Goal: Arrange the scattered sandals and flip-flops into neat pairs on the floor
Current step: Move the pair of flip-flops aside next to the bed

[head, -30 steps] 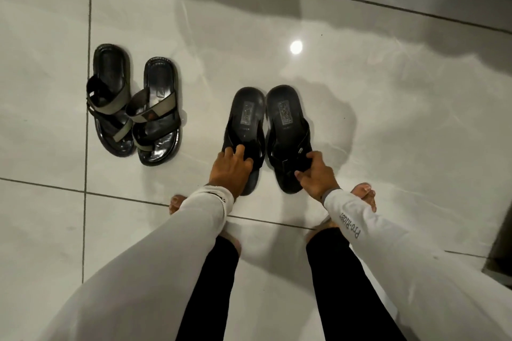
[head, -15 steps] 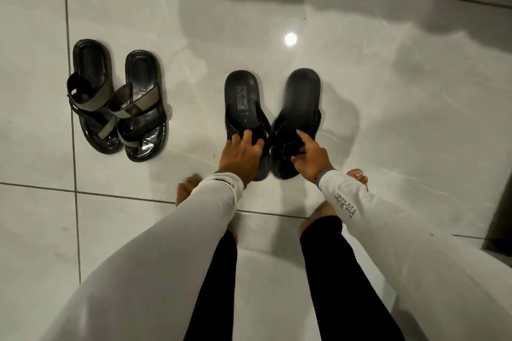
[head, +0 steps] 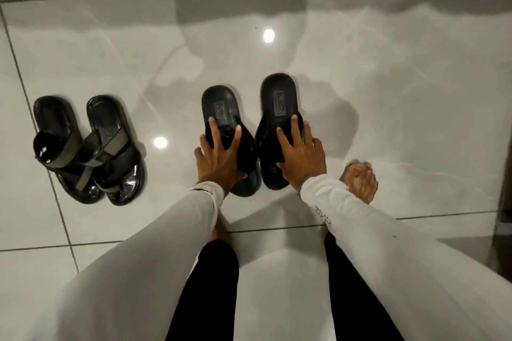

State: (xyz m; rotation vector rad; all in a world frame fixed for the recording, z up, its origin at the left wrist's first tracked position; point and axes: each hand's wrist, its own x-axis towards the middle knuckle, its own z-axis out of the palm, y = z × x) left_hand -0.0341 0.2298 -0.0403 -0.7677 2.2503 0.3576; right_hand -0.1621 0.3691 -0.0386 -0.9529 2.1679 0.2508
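Note:
Two plain black sandals lie side by side on the glossy tile floor, heels pointing away from me. My left hand [head: 219, 158] rests flat on the strap of the left black sandal [head: 221, 104], fingers spread. My right hand [head: 300, 152] presses on the strap of the right black sandal [head: 279, 94], which sits slightly further forward. Off to the left stands a second pair with grey straps: one sandal [head: 59, 144] and its mate [head: 115, 147], close together, toes toward me.
My bare right foot [head: 360, 181] stands just right of the black pair; my left foot is mostly hidden under my left arm. A dark object edge [head: 502, 202] shows at the far right. Grout lines cross the white tiles [head: 388, 91].
Both hands have moved up from the toe ends onto the straps of the black sandals. The right black sandal has straightened from tilted to roughly parallel with the left one.

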